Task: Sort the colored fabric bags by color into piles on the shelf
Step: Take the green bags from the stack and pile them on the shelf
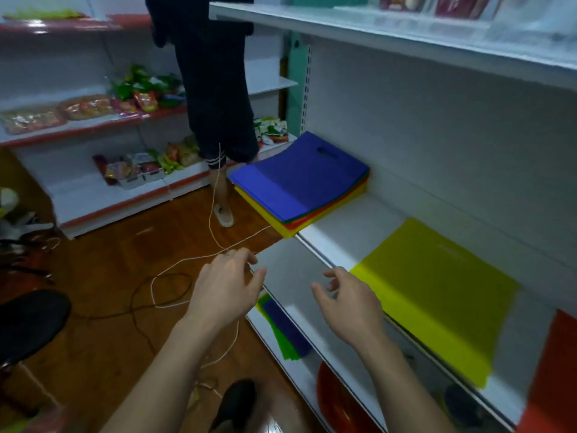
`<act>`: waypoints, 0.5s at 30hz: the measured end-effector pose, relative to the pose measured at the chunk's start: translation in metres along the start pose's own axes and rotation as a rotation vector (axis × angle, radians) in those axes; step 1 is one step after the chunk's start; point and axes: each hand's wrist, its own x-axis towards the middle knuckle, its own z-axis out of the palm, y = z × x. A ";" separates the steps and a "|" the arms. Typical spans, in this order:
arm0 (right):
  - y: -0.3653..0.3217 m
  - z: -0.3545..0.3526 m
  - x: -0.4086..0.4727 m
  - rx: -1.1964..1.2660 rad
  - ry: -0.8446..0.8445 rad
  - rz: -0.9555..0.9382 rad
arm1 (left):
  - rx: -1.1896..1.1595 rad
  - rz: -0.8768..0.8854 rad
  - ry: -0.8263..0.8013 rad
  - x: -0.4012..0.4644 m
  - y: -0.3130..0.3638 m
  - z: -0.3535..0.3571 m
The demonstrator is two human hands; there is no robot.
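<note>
Left hand: your left hand (225, 284) hangs in the lower middle of the frame, over the floor just off the shelf's front edge, fingers loosely spread and holding nothing.
Right hand: your right hand (349, 303) is beside it to the right, over the front lip of the white shelf (335, 235), fingers relaxed and apart, also holding nothing.
Mixed stack: the stack of fabric bags (299, 185) sits at centre frame on the shelf's left end, a blue bag on top, with green, red and yellow edges showing beneath; its corner overhangs the shelf.
Yellow pile: a yellow bag (437, 295) lies flat on the same shelf, right of centre.
Red pile: a red bag (552, 370) is at the lower right edge, partly cut off.
Lower shelf: green and blue bags (284, 332) lie below your hands.
Background: a person's legs (218, 120) stand at upper centre; a white cord (187, 260) trails across the wooden floor.
</note>
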 end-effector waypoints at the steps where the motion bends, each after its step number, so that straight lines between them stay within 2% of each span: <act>1: -0.002 0.002 0.014 0.009 0.032 0.031 | 0.002 0.023 -0.004 0.021 -0.005 0.001; 6: -0.018 0.011 0.092 0.100 0.148 0.220 | 0.025 0.143 0.013 0.128 -0.023 -0.002; 12: -0.043 0.023 0.185 -0.081 0.236 0.527 | 0.143 0.264 -0.050 0.251 -0.044 -0.002; 15: -0.050 0.023 0.221 -0.126 0.177 0.636 | 0.253 0.305 -0.091 0.300 -0.049 0.002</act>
